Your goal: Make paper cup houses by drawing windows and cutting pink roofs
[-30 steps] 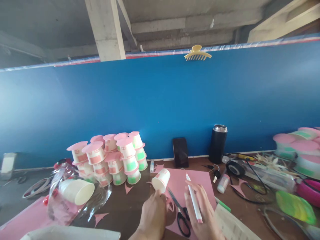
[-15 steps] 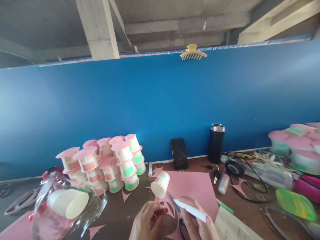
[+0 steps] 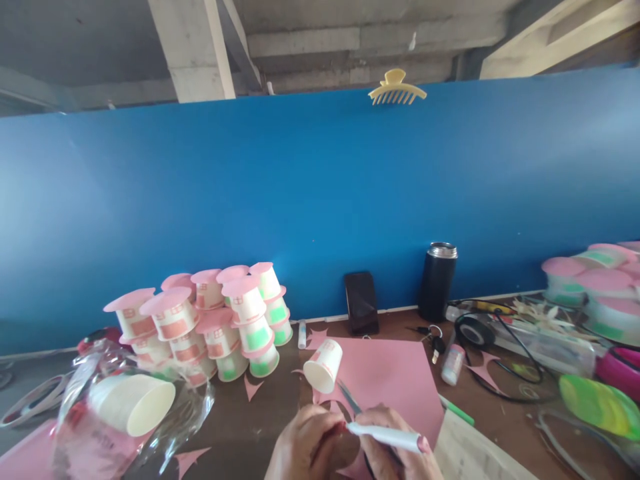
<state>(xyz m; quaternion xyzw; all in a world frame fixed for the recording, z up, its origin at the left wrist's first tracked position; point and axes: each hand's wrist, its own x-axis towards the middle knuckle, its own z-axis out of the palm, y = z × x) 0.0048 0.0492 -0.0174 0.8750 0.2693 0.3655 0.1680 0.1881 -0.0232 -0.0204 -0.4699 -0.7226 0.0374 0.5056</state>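
Observation:
My right hand (image 3: 387, 443) grips a white marker (image 3: 393, 436) with a reddish rear end; its front end points left. My left hand (image 3: 307, 440) is closed, fingers curled, its fingertips meeting the marker's front end. A small red bit shows at those fingertips; I cannot make out what it is. Scissors (image 3: 350, 399) lie partly under my right hand, blades pointing away. Just beyond the hands, a white paper cup (image 3: 323, 366) with red drawing lies on its side by a pink paper sheet (image 3: 390, 373).
Stacked paper cups with pink discs (image 3: 215, 333) stand at left, beside a clear plastic bag (image 3: 185, 413) holding cups. A phone (image 3: 362, 303) and black flask (image 3: 438, 283) stand at the blue partition (image 3: 310, 187). Keys (image 3: 436, 347), a glue bottle (image 3: 453, 365) and cables lie right.
My hands have come together, so the marker's front end now meets my left fingertips. The marker has turned slightly toward level. The view has shifted a little.

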